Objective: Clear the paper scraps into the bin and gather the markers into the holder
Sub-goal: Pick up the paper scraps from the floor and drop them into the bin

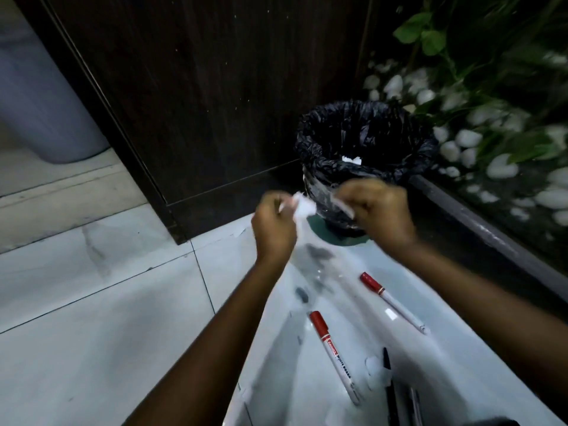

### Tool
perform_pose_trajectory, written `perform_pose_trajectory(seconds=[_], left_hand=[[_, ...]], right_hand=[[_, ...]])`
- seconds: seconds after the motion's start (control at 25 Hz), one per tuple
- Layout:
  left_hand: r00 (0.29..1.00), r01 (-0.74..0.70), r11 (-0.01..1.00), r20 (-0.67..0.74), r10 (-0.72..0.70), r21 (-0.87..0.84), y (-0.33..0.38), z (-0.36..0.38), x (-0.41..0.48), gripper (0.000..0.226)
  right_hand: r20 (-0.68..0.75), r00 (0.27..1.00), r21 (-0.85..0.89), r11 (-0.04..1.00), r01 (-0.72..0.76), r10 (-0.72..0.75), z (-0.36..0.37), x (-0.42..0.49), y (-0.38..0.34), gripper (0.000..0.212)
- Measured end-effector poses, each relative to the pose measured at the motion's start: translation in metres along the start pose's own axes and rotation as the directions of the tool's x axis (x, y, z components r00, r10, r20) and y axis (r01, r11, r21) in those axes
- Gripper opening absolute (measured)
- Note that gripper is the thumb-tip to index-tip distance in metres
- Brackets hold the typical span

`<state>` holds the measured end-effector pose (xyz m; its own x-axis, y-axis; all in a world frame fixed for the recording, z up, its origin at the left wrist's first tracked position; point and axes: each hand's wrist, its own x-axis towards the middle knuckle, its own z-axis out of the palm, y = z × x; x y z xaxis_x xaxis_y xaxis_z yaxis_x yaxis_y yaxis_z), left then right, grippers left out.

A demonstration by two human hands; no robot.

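Observation:
My left hand [274, 224] and my right hand [379, 210] are raised side by side just in front of the bin [365, 142], each pinching white paper scraps [302, 206]. The bin has a black plastic liner and a white scrap [352, 159] lies inside it. Below my arms, on the white table [445, 379], lie two red-capped whiteboard markers, one [333, 355] near the middle and one [392, 301] to the right. Dark pens [388, 382] lie at the bottom edge. A small paper scrap [373, 365] rests beside them. No holder is visible.
A dark wooden panel [199, 87] stands behind the bin. To the right is a planter with white pebbles [467, 142] and green leaves, bordered by a dark ledge [479, 222]. A grey container [40, 103] stands at the far left on the pale tiled floor [92, 302].

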<state>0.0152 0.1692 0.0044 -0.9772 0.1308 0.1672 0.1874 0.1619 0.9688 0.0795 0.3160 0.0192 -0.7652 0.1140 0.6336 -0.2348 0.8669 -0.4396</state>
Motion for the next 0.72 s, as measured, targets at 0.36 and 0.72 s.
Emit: perform_pose_trajectory(seconds=[0.36, 0.72], left_hand=[[0.94, -0.292, 0.902, 0.271, 0.208, 0.319, 0.097, 0.066, 0.093, 0.026], [0.872, -0.408, 0.812, 0.442, 0.211, 0.417, -0.018, -0.055, 0.112, 0.014]], right_hand=[[-0.106, 0.896, -0.026, 0.899, -0.437, 0.432, -0.044, 0.087, 0.019, 0.024], [0.249, 0.951, -0.378, 0.886, 0.27, -0.184, 0.042, -0.01, -0.025, 0.018]])
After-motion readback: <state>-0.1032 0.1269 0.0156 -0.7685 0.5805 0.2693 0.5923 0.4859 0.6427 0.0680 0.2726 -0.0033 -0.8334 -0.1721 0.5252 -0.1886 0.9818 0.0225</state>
